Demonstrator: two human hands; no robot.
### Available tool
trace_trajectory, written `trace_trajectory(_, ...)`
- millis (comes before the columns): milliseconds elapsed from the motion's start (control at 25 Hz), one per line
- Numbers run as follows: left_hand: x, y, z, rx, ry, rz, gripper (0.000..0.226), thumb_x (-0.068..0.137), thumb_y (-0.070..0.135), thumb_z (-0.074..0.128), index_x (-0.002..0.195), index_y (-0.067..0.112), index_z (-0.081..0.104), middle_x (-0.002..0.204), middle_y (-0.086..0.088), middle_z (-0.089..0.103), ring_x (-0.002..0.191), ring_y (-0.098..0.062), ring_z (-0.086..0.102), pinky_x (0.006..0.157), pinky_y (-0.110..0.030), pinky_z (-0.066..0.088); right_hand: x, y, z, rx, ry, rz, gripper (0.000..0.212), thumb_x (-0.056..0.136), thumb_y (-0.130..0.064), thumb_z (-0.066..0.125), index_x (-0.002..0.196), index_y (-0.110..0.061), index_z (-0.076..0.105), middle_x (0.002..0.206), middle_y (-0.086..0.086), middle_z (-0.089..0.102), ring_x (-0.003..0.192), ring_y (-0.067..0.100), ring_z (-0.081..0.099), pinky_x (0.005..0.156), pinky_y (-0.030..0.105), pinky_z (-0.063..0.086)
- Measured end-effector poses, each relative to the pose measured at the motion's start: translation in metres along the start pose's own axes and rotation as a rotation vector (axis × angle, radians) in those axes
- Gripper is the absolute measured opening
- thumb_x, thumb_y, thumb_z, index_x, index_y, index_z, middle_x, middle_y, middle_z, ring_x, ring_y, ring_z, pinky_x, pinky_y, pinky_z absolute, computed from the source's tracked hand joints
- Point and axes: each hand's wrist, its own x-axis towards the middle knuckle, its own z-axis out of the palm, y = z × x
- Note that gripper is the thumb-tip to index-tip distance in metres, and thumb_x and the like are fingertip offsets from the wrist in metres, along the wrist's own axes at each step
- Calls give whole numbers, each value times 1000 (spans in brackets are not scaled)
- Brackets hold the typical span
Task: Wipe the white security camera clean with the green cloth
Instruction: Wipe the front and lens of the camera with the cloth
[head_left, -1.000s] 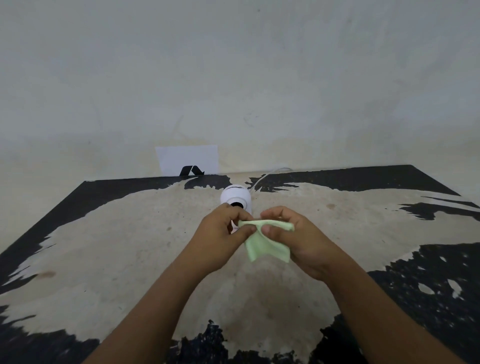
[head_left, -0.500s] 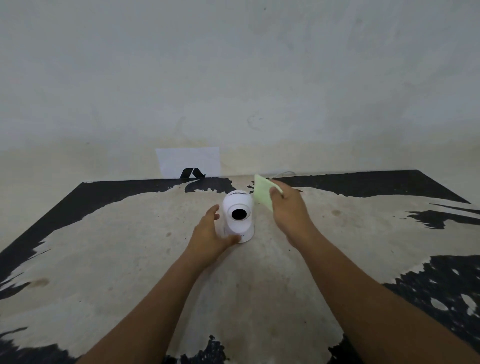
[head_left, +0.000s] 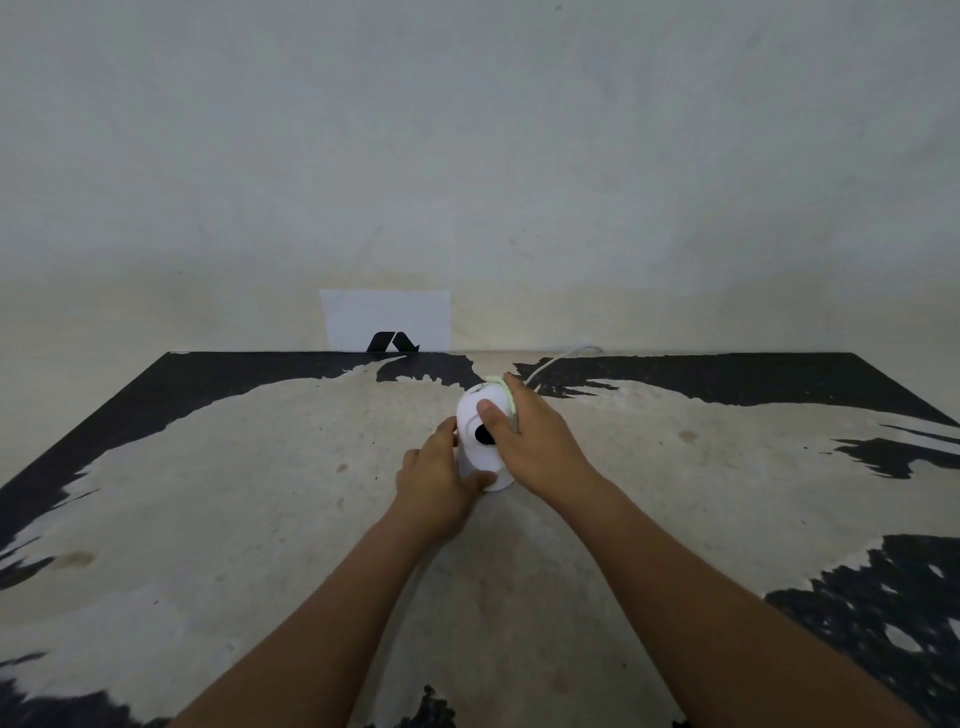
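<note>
The left hand closed its grip on the base of the small, light-looking, smooth white plastic security camera, while the right hand pressed the soft green cloth around its rounded head.

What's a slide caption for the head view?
Left hand steadies white security camera while right hand presses green cloth against its head.

One white camera, one green cloth, one cable, one paper sheet, two hands.
</note>
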Motion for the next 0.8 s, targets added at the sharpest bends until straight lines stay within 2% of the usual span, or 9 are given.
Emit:
trace_trajectory(80,-2,0,0,11,12,8,74,76,43,67,140,28,32,135,-1,55,116,-28,45,92,-41,39,-7,4,5,21,-7,33,70,92,-50,45,149,-19,20,156,6,31,138,25,35,111,37,32)
trace_trajectory(200,-2,0,-1,-3,29,24,60,80,43,60,134,29,37,128,-1,58,112,-29,47,90,-43,40,-13,2,11,-164,-15,-96,78,89,-57,43,150,-19,14,160,3,17,145,22,21,117,43,22)
trace_trajectory(280,-1,-2,0,44,31,63,49,83,43,53,129,34,39,126,0,59,109,-31,49,91,-44,39,-9,-5,10,-378,16,-213,76,86,-63,36,148,-19,22,159,0,21,146,21,16,119,51,13)
trace_trajectory(360,0,-3,1,89,26,61,47,86,43,47,131,34,36,128,-2,57,113,-33,49,95,-46,38,-2,-13,8,-516,8,-284,73,85,-66,35,143,-21,32,155,-2,31,145,20,20,118,54,9)
trace_trajectory(480,1,-5,1,106,11,16,58,86,48,49,138,29,32,131,-4,57,117,-31,46,94,-44,37,11,-20,5,-522,-51,-287,67,87,-64,38,136,-19,45,146,1,44,137,23,35,115,48,21)
trace_trajectory(600,-1,-4,-2,21,1,2,70,79,50,60,141,32,31,130,4,58,114,-26,44,91,-41,37,19,-23,5,-313,-64,-96,70,88,-65,35,137,-16,43,143,8,46,130,27,43,109,44,34)
trace_trajectory(680,-3,-3,-3,35,-2,1,65,81,48,57,139,31,33,128,2,59,114,-28,45,89,-40,36,14,-21,9,-404,-25,-103,75,86,-68,33,140,-16,38,146,6,42,134,27,38,114,49,25)
trace_trajectory(800,1,-1,-2,157,-18,44,49,81,46,44,128,33,37,122,-2,61,108,-33,52,92,-43,38,3,-23,11,-582,-32,-236,73,86,-69,30,140,-20,39,149,-3,38,144,23,22,117,58,0)
